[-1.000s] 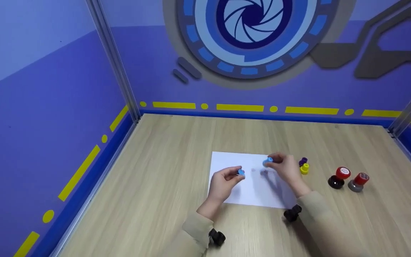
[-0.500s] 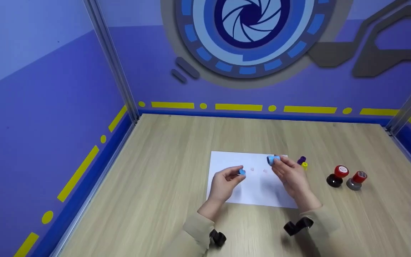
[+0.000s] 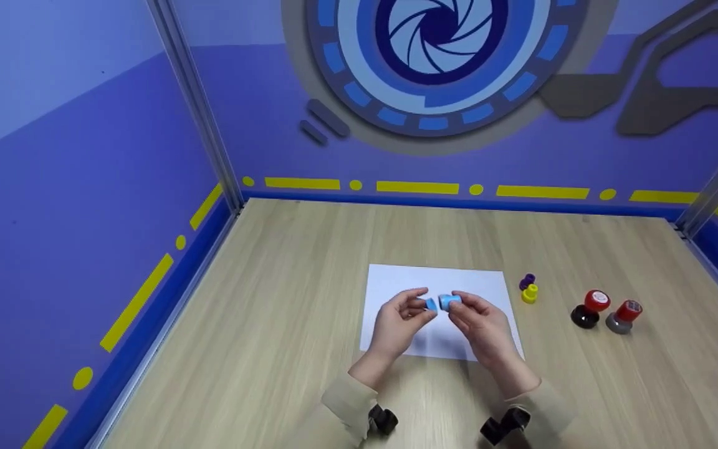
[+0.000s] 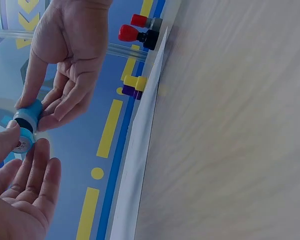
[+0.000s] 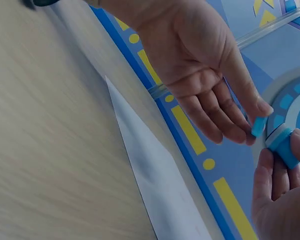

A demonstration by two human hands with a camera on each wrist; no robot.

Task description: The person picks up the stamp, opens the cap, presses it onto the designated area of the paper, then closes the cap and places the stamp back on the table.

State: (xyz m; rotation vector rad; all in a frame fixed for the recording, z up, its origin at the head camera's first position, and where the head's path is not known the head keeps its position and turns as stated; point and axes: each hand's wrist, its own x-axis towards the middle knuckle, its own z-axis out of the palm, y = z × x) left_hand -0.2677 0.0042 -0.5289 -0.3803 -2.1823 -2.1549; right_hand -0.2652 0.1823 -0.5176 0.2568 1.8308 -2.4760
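Observation:
Over the white paper [image 3: 384, 280], my two hands hold the parts of a small blue stamp close together. The left hand [image 3: 396, 324] pinches the light blue cap [image 3: 431, 304] between thumb and fingertips. Facing it, the right hand [image 3: 488, 333] grips the blue stamp body [image 3: 450, 302], its dark-edged end turned left toward the cap. In the right wrist view a narrow gap shows between the cap [image 5: 259, 126] and the stamp body [image 5: 285, 146]. From the left wrist, the cap [image 4: 24, 142] appears right beside the body's dark end. The hands cover the middle of the paper.
Right of the paper stand a purple stamp [image 3: 526, 280] and a yellow stamp [image 3: 530, 294]. Farther right are two larger red-topped stamps, one with a black base [image 3: 585, 316], the other with a grey base [image 3: 619, 323]. Walls border the wooden table [image 3: 296, 249] at back and sides.
My right hand has turned the stamp body sideways and brought it left and nearer, up to the cap. The left hand has shifted slightly right. Pink marks seen earlier on the paper are now covered.

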